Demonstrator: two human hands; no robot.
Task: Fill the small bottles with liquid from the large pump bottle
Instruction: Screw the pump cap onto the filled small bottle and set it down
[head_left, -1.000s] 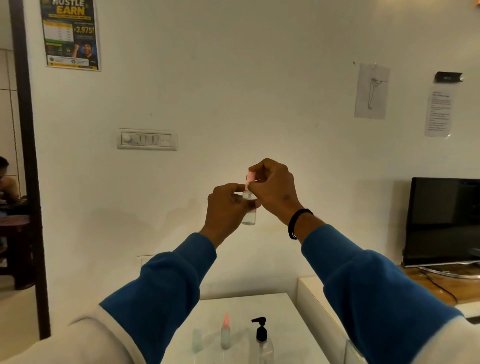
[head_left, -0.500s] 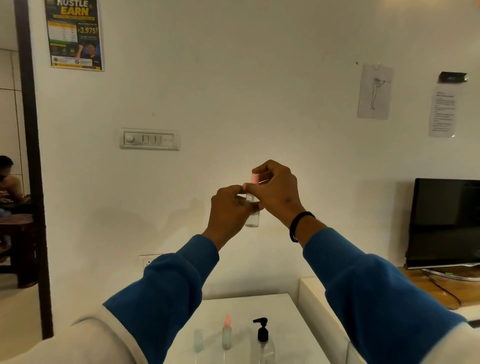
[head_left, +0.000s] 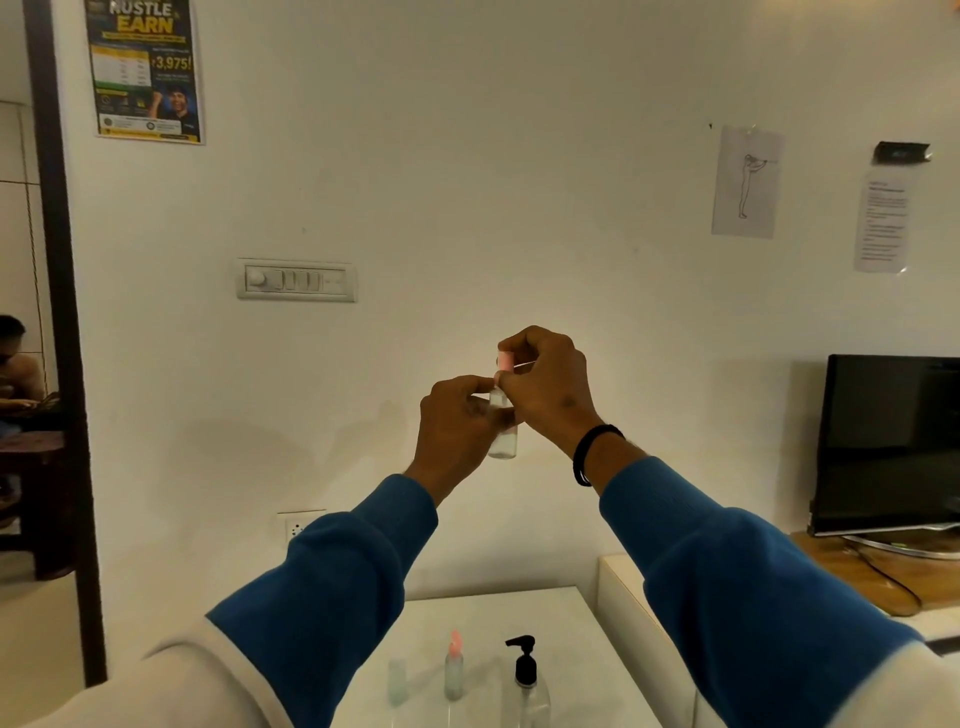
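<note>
Small bottle (head_left: 503, 434), clear, still held up above tabletop (head_left: 571, 613). Left hand (head_left: 460, 434) still grips body; right hand (head_left: 548, 387) still pinches pink cap (head_left: 505, 359). On smooth white tabletop: pump bottle (head_left: 525, 686), pink-topped bottle (head_left: 453, 670), pale green bottle (head_left: 397, 680). Behind: white wall (head_left: 519, 182), TV (head_left: 891, 441).

White table (head_left: 571, 618) with pump bottle (head_left: 525, 686), pink-capped small bottle (head_left: 453, 670), pale greenish bottle (head_left: 398, 682).

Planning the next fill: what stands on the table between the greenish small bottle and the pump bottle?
In the head view, one small bottle with a pink top stands between the greenish small bottle and the pump bottle.
</note>
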